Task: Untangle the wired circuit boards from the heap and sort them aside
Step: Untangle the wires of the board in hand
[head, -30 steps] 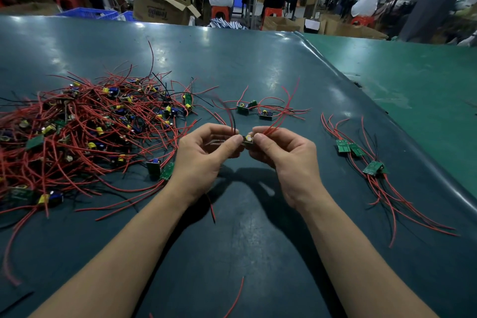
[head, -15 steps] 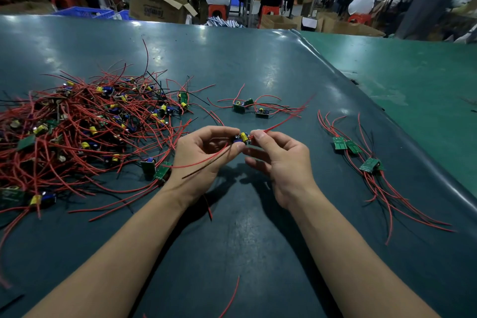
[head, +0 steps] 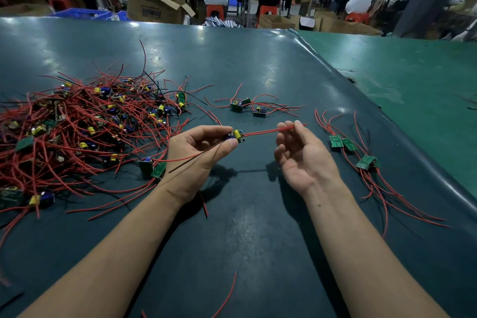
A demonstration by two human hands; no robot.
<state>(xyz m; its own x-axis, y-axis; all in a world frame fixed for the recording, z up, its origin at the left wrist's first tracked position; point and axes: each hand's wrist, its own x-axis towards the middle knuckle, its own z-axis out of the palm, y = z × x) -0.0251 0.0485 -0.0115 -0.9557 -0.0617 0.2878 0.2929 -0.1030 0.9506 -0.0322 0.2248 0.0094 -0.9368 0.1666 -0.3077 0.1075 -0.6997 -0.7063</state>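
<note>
A big heap [head: 77, 131] of small circuit boards with red and black wires lies at the left of the dark table [head: 258, 214]. My left hand [head: 198, 152] pinches one small board [head: 236, 135] with a yellow part above the table's middle. Its red wires [head: 260, 131] stretch right to my right hand [head: 302, 155], palm up, whose fingertips pinch the wire ends. A red and a black wire hang back across my left palm. Sorted green boards [head: 348, 147] with long red wires lie in a row at the right.
Two more wired boards [head: 247, 107] lie just beyond my hands. Loose red wire pieces [head: 227, 297] lie near the front. The dark mat's raised edge [head: 387, 121] runs diagonally at the right, with a green table beyond. Seated people and cardboard boxes [head: 154, 5] are behind the table.
My hands have drawn apart. The right hand slid rightward along the red wires, pulling them straight, while the left hand kept hold of the board.
</note>
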